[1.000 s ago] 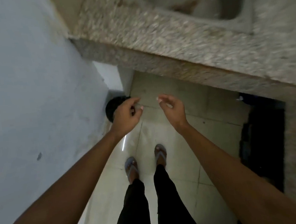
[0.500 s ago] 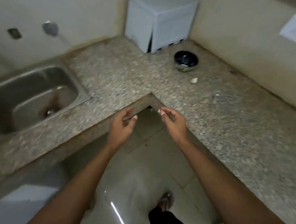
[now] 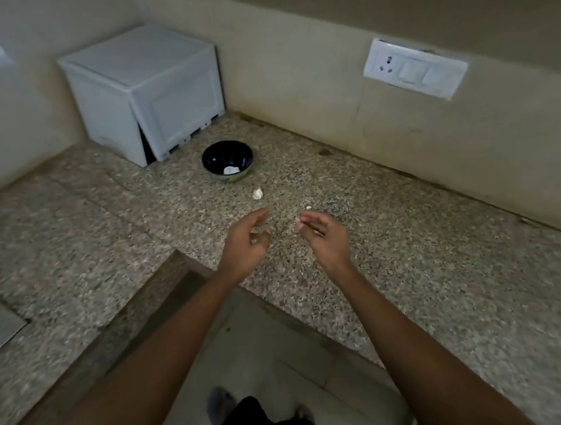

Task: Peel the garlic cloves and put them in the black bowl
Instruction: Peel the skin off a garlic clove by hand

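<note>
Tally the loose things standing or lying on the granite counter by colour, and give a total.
Black: 1, the round black bowl on the speckled granite counter
White: 3, the white plastic box, the white garlic lump, the small white scrap
Total: 4

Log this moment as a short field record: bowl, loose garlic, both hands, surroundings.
black bowl: on the granite counter, near the white box; something pale lies inside
loose clove: on the counter, just in front of the bowl, apart from it
small pale bit: on the counter beyond the right hand
left hand: over the counter, fingers loosely curled, holding nothing visible
right hand: fingertips pinched together, possibly on a small pale scrap; too small to tell
wall socket: on the wall to the right
</note>
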